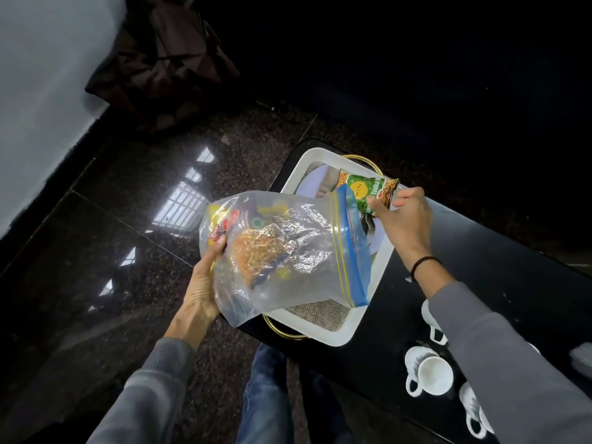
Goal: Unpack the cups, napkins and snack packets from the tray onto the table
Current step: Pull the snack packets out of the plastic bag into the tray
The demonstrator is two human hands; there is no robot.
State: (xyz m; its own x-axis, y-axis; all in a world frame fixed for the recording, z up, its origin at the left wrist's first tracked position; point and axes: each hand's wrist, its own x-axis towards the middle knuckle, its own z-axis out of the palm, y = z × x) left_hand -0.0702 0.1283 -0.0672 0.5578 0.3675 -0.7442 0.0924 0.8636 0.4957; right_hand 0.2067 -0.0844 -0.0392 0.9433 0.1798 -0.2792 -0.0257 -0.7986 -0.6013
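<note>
Left hand (201, 283): I see it gripping the clear bag (304, 251) of packets.
Right hand (407, 219): pinches green snack packet (365, 187), 1 o'clock of bag, above white tray (347, 330).
Cups (429, 374): white, on table (480, 251), tray's 5 o'clock.

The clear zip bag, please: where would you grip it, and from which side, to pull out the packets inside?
Probably its closed bottom end, from the left, as the left hand does. The zip bag lies sideways, blue mouth facing right, so the opening is free for the right hand, holding a green packet.
</note>
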